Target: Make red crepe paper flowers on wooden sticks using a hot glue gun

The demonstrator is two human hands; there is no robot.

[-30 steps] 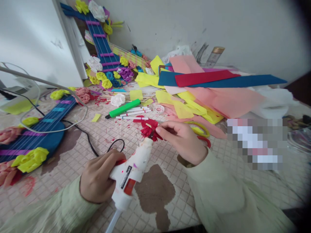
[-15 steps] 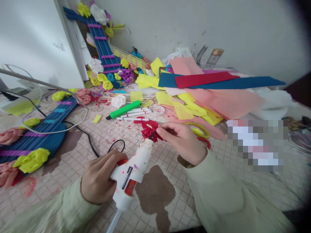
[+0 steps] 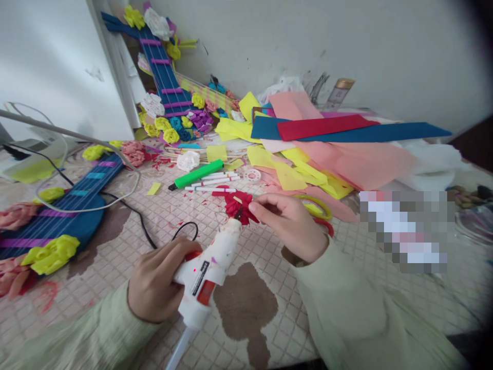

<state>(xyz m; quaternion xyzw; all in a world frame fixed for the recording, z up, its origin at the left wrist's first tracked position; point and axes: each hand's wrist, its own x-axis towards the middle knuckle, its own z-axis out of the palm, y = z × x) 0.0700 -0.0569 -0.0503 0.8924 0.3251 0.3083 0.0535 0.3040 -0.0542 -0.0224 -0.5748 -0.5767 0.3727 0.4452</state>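
Both hands' fingers [image 3: 265,214] grip: left hand [image 3: 156,282] the glue gun [image 3: 217,259], right hand [image 3: 298,228] the red flower [image 3: 232,203], seemingly steadied at the nozzle [image 3: 239,214].

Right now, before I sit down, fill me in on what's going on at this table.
A person grips a white glue gun in the left hand, with its dark tip up at a red paper flower. The thumb and fingers of the right hand hold the flower's edge. A flower-trimmed blue guitar shape lies to the left; loose paper sheets are piled beyond the right hand.
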